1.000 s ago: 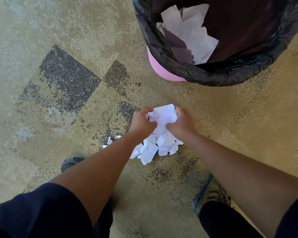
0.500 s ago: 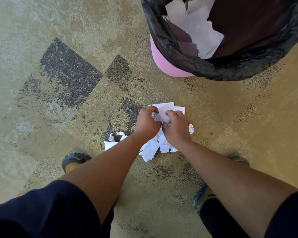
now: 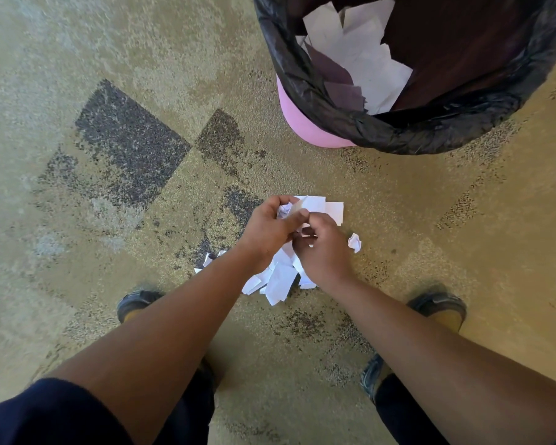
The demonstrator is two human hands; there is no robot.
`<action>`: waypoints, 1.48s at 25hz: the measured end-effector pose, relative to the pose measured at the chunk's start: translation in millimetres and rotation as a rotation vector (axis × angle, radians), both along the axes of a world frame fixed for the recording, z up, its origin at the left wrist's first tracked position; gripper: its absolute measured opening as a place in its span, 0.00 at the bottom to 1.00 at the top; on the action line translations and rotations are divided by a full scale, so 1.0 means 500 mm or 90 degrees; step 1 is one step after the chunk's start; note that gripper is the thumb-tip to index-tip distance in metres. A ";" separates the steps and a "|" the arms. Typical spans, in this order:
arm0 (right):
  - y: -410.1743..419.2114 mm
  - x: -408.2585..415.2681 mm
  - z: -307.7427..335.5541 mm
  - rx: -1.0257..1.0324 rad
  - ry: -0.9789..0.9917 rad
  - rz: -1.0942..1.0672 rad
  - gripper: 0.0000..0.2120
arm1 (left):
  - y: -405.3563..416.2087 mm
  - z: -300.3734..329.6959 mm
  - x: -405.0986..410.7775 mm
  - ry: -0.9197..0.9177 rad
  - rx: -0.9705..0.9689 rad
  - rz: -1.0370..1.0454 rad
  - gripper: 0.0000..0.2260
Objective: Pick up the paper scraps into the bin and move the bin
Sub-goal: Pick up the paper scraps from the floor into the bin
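A pile of white paper scraps (image 3: 280, 281) lies on the carpet between my feet. My left hand (image 3: 267, 231) grips a bunch of scraps above the pile, thumb pressed over a strip. My right hand (image 3: 323, 252) sits just beside it, fingers curled into the same bunch. One crumpled scrap (image 3: 354, 242) lies apart, right of my right hand. The pink bin (image 3: 297, 118) with a black liner (image 3: 398, 136) stands at the top right, holding several white and purple paper pieces (image 3: 363, 59).
Patterned beige carpet with dark patches (image 3: 129, 142) covers the floor. My shoes stand at the left (image 3: 135, 303) and right (image 3: 437, 305) of the pile. A few small scraps (image 3: 211, 258) lie left of my left wrist.
Both hands have drawn closer together over the pile, bunching the scraps tighter. One crumpled scrap now lies loose to the right. The view has shifted slightly.
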State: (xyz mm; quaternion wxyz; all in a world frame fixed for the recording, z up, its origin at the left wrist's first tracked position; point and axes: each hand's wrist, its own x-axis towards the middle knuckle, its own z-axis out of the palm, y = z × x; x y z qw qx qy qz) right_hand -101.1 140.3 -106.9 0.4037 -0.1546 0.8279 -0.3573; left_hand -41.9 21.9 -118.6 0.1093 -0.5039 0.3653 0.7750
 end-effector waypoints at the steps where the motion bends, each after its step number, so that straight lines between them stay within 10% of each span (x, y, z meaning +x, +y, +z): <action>1: 0.002 0.001 0.006 -0.019 -0.019 -0.003 0.07 | -0.003 0.001 0.005 -0.013 -0.039 -0.008 0.08; 5: 0.009 -0.008 0.037 -0.034 -0.061 -0.149 0.12 | -0.028 0.030 0.013 -0.098 -0.157 0.014 0.08; 11: -0.038 -0.012 0.139 -0.197 -0.239 -0.271 0.15 | -0.051 0.201 -0.015 0.091 -0.111 0.100 0.10; 21: -0.147 -0.154 0.385 -0.485 0.135 -0.265 0.09 | -0.115 0.459 -0.179 0.403 -0.675 -0.128 0.16; 30: -0.185 -0.320 0.381 -0.126 0.297 -0.081 0.16 | -0.194 0.406 -0.309 0.212 -0.787 -0.553 0.22; 37: -0.137 -0.249 0.354 -0.290 0.451 -0.069 0.17 | -0.155 0.418 -0.240 0.328 -0.988 -0.302 0.13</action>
